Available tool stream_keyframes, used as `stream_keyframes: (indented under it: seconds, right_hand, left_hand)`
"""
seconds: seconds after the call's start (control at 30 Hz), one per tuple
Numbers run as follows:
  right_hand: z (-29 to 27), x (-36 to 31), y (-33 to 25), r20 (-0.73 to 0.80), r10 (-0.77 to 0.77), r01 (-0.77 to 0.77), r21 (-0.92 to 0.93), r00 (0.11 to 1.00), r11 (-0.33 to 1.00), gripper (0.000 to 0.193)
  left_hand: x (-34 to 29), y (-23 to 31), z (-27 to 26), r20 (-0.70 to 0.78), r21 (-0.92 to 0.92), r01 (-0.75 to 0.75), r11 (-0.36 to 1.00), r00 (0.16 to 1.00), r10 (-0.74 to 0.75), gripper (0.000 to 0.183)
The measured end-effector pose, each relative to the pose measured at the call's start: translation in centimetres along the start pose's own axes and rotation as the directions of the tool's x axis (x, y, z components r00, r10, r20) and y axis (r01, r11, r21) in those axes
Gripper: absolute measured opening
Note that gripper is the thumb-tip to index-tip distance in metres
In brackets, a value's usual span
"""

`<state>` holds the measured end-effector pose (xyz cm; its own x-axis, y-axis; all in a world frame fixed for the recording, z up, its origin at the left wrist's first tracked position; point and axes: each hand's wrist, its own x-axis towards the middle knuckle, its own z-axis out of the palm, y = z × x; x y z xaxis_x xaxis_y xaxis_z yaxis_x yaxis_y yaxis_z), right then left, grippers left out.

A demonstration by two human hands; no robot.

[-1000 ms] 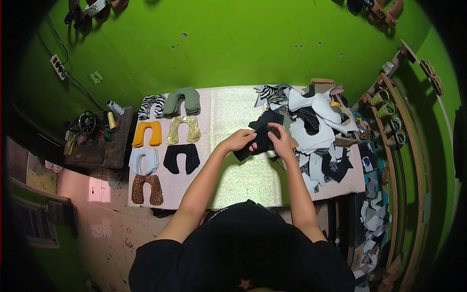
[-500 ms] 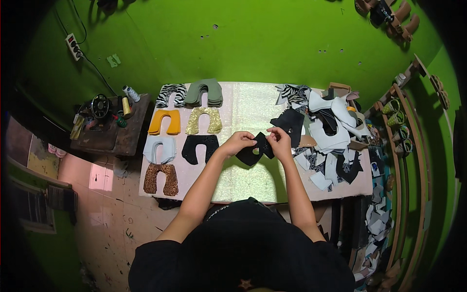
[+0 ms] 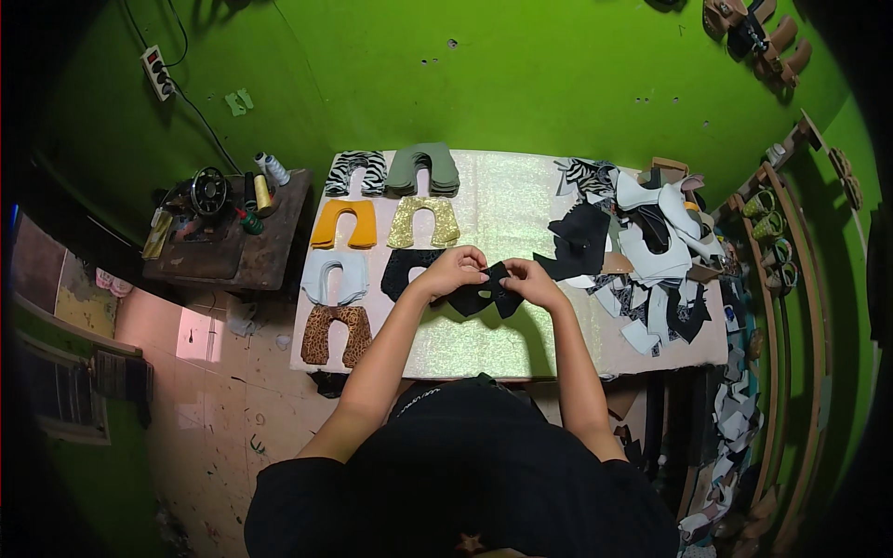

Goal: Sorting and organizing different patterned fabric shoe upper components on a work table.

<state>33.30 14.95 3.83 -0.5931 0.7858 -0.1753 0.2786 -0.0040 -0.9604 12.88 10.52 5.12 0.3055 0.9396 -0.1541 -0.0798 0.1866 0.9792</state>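
Over the middle of the table, my left hand (image 3: 456, 271) pinches the upper left of a black cut piece of sheet material (image 3: 474, 300) with a small hole in it. Closed on the same piece's upper right edge is my right hand (image 3: 530, 282). The piece hangs down between my hands with jagged lower edges. Just beyond my left hand lies a U-shaped black stack (image 3: 398, 272), partly hidden by that hand and the piece. A larger black scrap (image 3: 581, 242) rests on the table right of my right hand.
U-shaped stacks at left include zebra-print (image 3: 346, 177), green (image 3: 402, 172), orange (image 3: 326, 228), gold (image 3: 402, 223), white (image 3: 318, 281) and leopard-print (image 3: 317, 339) ones. Mixed offcuts (image 3: 656, 251) pile up at right. Beyond the table's left side stands a sewing machine (image 3: 208, 192); a wooden rack (image 3: 779, 251) stands at right.
The view has shifted, so the table sits farther right in it. Relative to the table, my hands and the black piece have moved left. My right hand has come lower, level with my left.
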Motion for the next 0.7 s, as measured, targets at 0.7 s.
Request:
stream_keyframes:
  seconds: [0.7]
  right_hand:
    - [4.0,0.6,-4.4,0.102,-0.054,0.09,-0.394,0.993,0.915,0.027]
  left_hand:
    - [-3.4,0.1,-2.2,0.228,0.336,0.203,0.92,0.93,-0.288,0.028]
